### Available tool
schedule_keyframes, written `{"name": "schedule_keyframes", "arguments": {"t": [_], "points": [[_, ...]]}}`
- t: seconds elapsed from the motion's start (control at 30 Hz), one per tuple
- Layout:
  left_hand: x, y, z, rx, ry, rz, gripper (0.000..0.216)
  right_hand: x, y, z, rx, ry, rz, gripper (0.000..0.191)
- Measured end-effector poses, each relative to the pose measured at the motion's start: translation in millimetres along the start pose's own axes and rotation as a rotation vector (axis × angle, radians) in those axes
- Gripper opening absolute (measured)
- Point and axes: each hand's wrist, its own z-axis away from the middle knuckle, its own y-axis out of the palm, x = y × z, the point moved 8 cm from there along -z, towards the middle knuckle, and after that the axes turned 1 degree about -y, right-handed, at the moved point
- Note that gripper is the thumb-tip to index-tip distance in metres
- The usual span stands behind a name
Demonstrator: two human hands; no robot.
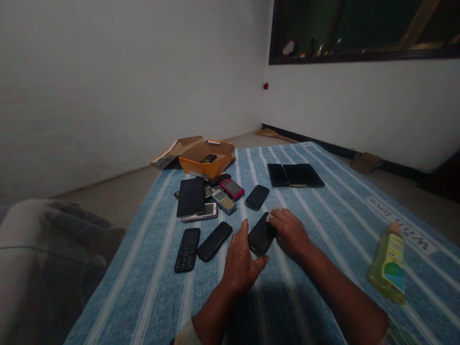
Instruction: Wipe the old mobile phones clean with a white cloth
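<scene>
Phone [262, 235] between hands [237, 261] [289, 232] (cloth's [334, 230] sides distant)

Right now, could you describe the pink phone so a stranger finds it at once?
On the striped blue cloth, find the open orange box. Nearer the camera, beside a greyish phone, lies the pink phone, the only one with pink casing.

The held phone [261, 235] is black. The cloth [143, 258] is blue with white stripes; the box [206, 168], orange; another phone [233, 188], pink-red; the bottle [378, 273], yellow-green with a blue-and-green label [393, 273]; the wall [143, 72], greyish white.
</scene>
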Motion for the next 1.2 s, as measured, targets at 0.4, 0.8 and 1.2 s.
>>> {"name": "schedule_keyframes", "arguments": {"t": [0.4,0.8,1.2], "points": [[4.3,-1.2,1.6,-0.083,0.038,-0.029,0.091,47.9,13.9,-9.2,0.065,-0.197,-0.102,0.011],[8.4,-4.4,-0.7,-0.076,0.018,0.042,0.090,59.7,9.0,-3.0,0.047,-0.237,-0.165,0.011],[8.0,-5.6,-1.4,-0.103,0.075,0.041,0.090,63.0,14.4,-5.1,0.093,-0.216,-0.116,0.015]]}}
